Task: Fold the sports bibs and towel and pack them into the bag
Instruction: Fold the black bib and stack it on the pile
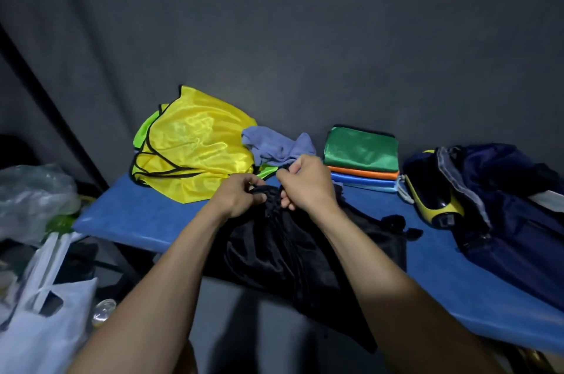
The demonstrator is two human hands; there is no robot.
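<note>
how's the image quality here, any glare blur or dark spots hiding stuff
Head view: dim overall, so the black bag gripped by the left hand and right hand loses its fold detail; sheen glares on the yellow bib; the plastic bag at the left edge is smeared; wide-angle bending curves the blue bench.

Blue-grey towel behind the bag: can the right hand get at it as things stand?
Probably yes, once freed. The right hand grips the black bag's gathered mouth; the towel lies uncovered just beyond its knuckles with nothing between. It must let go of the bag first.
</note>
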